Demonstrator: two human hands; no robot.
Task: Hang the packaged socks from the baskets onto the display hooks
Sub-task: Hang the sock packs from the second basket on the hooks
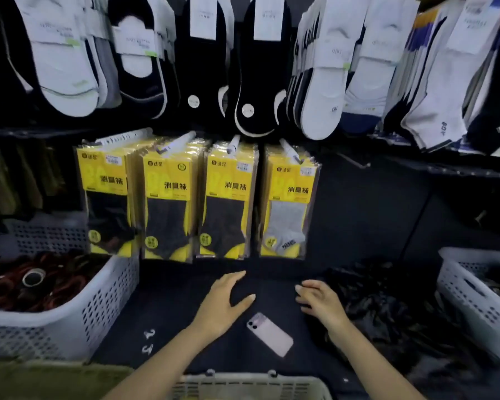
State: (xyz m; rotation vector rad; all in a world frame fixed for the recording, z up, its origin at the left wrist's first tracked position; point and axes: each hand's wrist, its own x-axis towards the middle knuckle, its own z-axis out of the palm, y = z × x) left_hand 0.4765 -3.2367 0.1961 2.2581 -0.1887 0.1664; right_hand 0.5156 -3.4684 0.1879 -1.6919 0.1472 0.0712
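Both hands reach out over the dark shelf (179, 307) and hold nothing. The left hand (227, 303) is flat, fingers straight and thumb spread wide, near the middle of the shelf. The right hand (319, 301) has its fingers loosely bent and apart, right beside a heap of dark crinkled bags (381, 307) that covers the right part of the shelf. Whether either palm touches the surface cannot be told. A pale phone (269, 334) lies face down between the two wrists, toward the front edge. The packaged socks (227, 203), on yellow cards under clear film, hang in four tight rows from the display hooks (233, 142) along the back edge, just beyond the fingertips. The right-hand row shows a grey sock, the other rows dark ones. Above them hang paper-banded white and black socks (251, 82). A white basket (78, 313) of dark red items stands at the left edge, a second white basket (471, 298) stands at the right edge, and the rim of a third basket (251, 383) shows at the front edge.
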